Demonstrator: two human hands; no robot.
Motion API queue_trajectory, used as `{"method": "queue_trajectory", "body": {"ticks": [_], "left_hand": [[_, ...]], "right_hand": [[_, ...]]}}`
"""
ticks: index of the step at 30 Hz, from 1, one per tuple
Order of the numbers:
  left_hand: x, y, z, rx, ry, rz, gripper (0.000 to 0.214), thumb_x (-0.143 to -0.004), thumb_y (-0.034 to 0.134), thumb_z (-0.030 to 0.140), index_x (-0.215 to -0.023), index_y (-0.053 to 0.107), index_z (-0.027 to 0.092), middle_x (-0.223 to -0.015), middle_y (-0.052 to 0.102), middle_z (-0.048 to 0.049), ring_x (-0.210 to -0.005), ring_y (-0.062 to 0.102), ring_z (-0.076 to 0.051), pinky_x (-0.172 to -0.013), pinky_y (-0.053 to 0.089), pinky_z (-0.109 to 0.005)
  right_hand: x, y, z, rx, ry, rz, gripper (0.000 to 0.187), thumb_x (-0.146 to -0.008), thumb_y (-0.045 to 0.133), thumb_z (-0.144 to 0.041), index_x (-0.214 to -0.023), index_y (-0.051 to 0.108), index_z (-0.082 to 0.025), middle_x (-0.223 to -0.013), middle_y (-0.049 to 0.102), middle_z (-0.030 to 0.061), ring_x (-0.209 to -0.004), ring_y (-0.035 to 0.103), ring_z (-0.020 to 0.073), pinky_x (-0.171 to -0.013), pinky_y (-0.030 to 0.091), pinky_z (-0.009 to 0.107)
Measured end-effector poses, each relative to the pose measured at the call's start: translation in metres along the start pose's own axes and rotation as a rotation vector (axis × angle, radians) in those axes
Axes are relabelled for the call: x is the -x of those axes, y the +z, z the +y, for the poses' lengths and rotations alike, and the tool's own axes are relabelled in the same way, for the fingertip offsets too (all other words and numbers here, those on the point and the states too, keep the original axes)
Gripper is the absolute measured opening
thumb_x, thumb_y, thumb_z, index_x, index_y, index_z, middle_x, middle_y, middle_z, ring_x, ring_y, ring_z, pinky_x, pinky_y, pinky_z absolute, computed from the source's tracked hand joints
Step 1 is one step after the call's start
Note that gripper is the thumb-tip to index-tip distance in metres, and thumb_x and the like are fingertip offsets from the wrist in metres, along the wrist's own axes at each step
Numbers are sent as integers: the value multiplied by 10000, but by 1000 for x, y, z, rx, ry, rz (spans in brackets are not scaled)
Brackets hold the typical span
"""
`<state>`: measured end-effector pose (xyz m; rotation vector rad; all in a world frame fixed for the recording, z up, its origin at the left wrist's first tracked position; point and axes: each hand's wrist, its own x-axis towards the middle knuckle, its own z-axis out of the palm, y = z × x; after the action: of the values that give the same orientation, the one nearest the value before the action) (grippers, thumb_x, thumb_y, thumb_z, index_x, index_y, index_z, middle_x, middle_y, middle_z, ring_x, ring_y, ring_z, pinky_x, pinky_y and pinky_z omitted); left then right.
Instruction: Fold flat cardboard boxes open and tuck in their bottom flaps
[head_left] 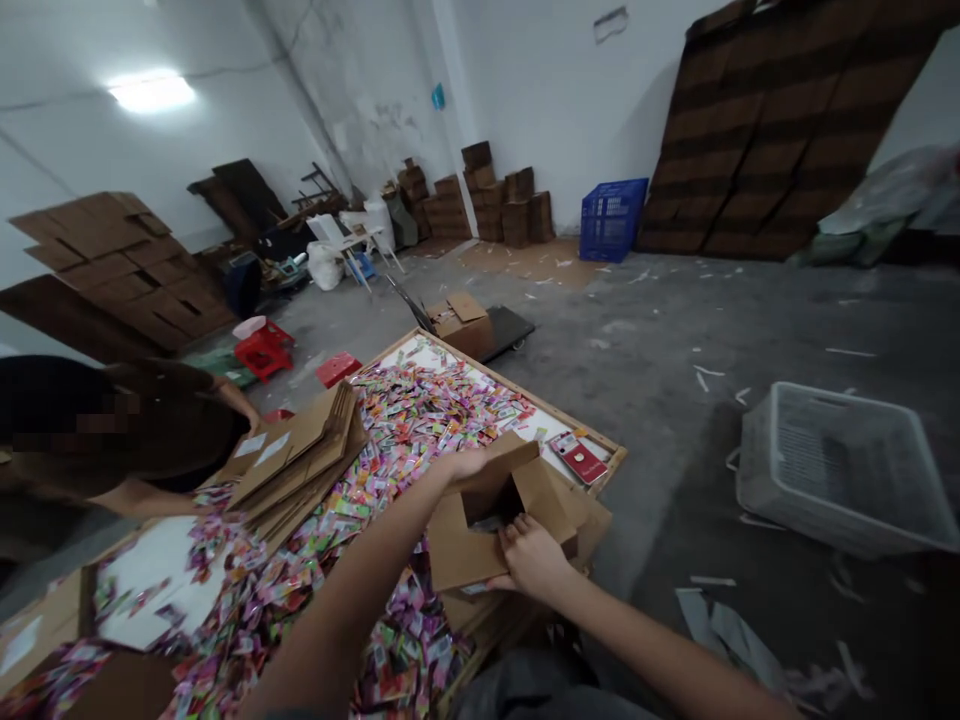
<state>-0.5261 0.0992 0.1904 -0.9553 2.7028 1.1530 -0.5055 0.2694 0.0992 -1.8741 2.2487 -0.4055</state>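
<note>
A small brown cardboard box (480, 520) stands open at the right edge of the table, its flaps spread. My left hand (465, 465) grips its far flap from the left. My right hand (529, 555) holds the near side, fingers curled over the rim of the opening. Something dark lies inside the box, too dim to name. Around it the wooden-rimmed table (600, 440) is strewn with several small colourful packets (420, 410).
A stack of flat cardboard blanks (300, 460) lies to the left. A red phone (581, 458) rests near the table's right edge. Another person (112, 440) works at the far left. A white plastic basket (847, 470) sits on the floor at right; boxes and a blue crate (611, 220) line the back wall.
</note>
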Motion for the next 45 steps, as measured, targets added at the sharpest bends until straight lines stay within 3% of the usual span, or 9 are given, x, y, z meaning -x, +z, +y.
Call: {"method": "queue_trajectory", "body": {"ticks": [3, 6, 11, 17, 23, 28, 33, 39, 45], "left_hand": [[23, 25, -16, -127, 23, -138, 338, -770, 563, 488, -859, 679, 184, -855, 718, -59, -808, 644, -240, -778, 467, -332], [42, 40, -26, -373, 68, -85, 542, -766, 548, 573, -1104, 576, 151, -1057, 669, -137, -992, 605, -310, -893, 421, -413], [37, 53, -36, -800, 147, 29, 646, -814, 353, 688, -1076, 548, 131, -1058, 641, -157, -1006, 598, -295, -877, 435, -399], [18, 56, -48, -777, 139, 45, 681, -819, 381, 660, -1145, 550, 86, -1104, 610, -179, -1034, 574, -313, -903, 426, -419], [40, 26, -29, -554, 374, -124, 624, -812, 465, 625, -1322, 458, 266, -1294, 501, -107, -1196, 477, -235, -1015, 362, -361], [83, 14, -31, -665, 346, -446, 1470, -286, 755, 733, -1485, 38, 274, -1533, 31, -276, -1370, 52, -521, -1021, 74, -711], [94, 54, -24, -631, 302, -458, 1686, -65, 839, 568, -1480, -27, 265, -1536, -125, -251, -1368, -12, -531, -1045, 46, -678], [119, 34, -16, -457, 221, -281, 1573, -170, 856, 540, -1480, 17, 306, -1545, 40, -215, -1352, 167, -500, -1048, 170, -607], [201, -37, -69, -412, 57, 197, 1407, -327, 784, 634, -1472, 18, 342, -1497, 107, -239, -1315, 211, -518, -1012, 177, -655]], "right_hand": [[8, 18, 6, 38, -126, 202, 652, -772, 601, -597, -1048, 668, -10, -969, 680, 227, -983, 608, 320, -891, 462, 423], [14, 20, 9, 3, -197, 316, 539, -799, 619, -524, -1065, 654, -57, -946, 687, 174, -948, 618, 258, -843, 476, 360], [10, -2, -6, -31, -15, 153, 619, -613, 760, -577, -997, 655, -102, -936, 662, 138, -845, 608, 242, -739, 484, 345], [2, -3, -22, 45, -48, -5, 326, -743, 722, -418, -823, 709, -102, -804, 673, 135, -768, 606, 211, -656, 445, 305], [22, 7, -4, 149, -91, 157, 320, -794, 664, -449, -737, 694, -136, -729, 655, 104, -713, 587, 191, -624, 394, 304], [46, 15, 8, 146, -238, 490, 437, -835, 560, -545, -870, 692, -129, -770, 650, 76, -716, 563, 179, -662, 390, 301], [66, 10, 31, 98, -361, 578, 314, -944, 427, -342, -981, 673, -150, -762, 644, 67, -722, 549, 183, -687, 371, 313], [46, -35, 35, -4, -535, 585, 218, -931, 475, -258, -1065, 646, -278, -790, 701, 17, -805, 584, 201, -798, 357, 357], [-28, -48, -53, -98, -692, 623, 205, -879, 576, -394, -1055, 652, -323, -861, 724, -15, -928, 572, 197, -993, 256, 410]]}}
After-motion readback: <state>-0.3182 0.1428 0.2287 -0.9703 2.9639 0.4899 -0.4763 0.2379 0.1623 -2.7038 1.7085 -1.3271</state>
